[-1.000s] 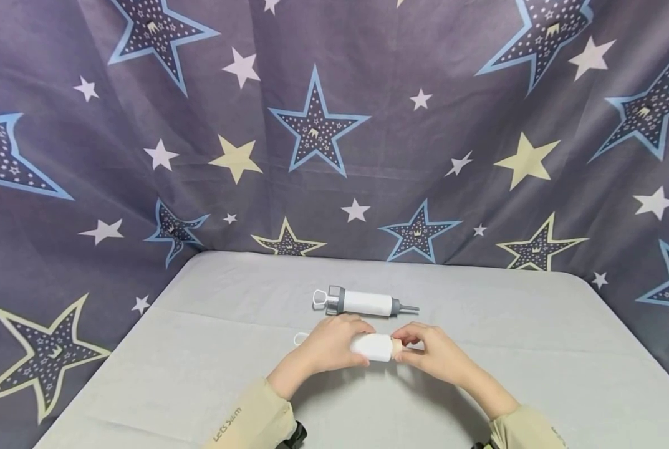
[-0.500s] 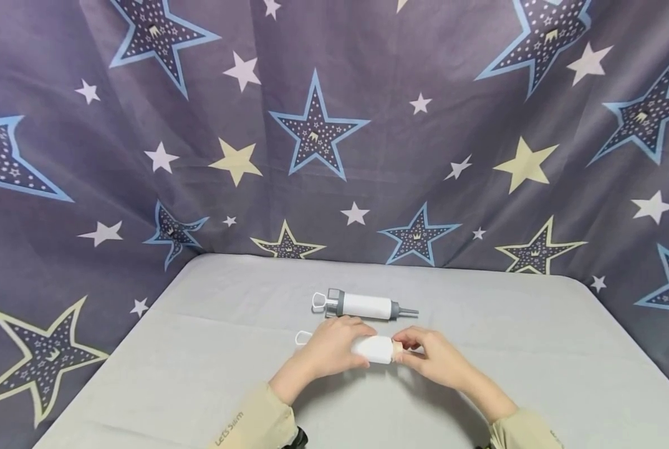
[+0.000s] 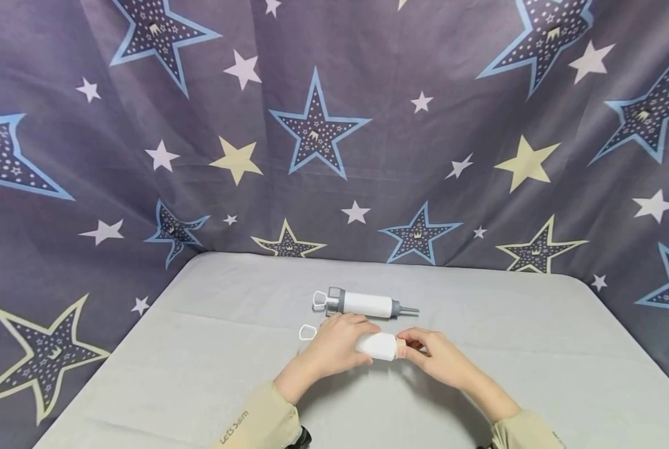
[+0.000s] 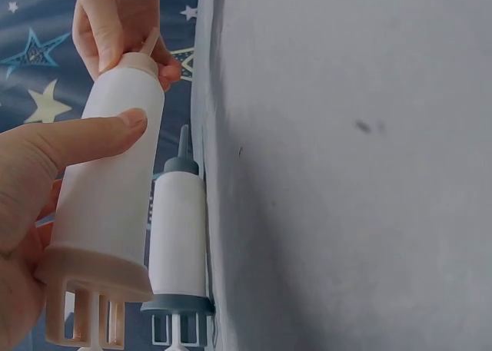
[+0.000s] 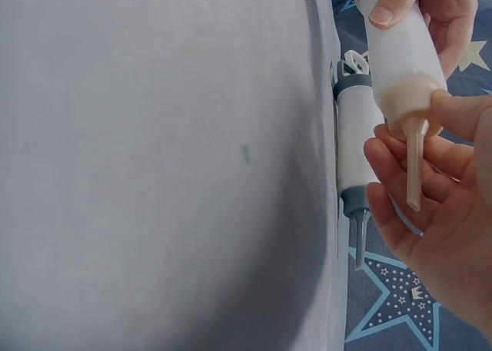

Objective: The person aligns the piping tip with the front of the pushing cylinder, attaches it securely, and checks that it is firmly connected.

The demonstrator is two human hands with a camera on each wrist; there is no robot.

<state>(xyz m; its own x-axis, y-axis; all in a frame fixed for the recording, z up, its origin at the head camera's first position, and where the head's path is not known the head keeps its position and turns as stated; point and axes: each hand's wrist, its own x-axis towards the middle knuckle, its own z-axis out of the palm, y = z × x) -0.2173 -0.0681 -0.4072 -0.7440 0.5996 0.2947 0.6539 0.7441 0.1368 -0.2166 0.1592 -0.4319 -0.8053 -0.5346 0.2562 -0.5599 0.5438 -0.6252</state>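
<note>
A white pastry-type syringe with beige ends lies across my two hands, its nozzle toward the right. My left hand grips the barrel, thumb laid over it in the left wrist view. At the far end, my right hand pinches the beige nozzle cap between thumb and fingers. From that cap the thin nozzle tube points out over the right palm. A white loop handle shows beyond the left hand. Behind the hands rests a second syringe, white with dark grey ends.
A pale grey cloth covers the table. Around its back and left side hangs a dark curtain printed with stars. The grey-ended syringe lies just behind the left hand's fingers.
The left hand and the beige-ended syringe have shifted slightly to the right, and its loop handle has risen a little. The right hand stays at the cap. The grey-ended syringe has not moved.
</note>
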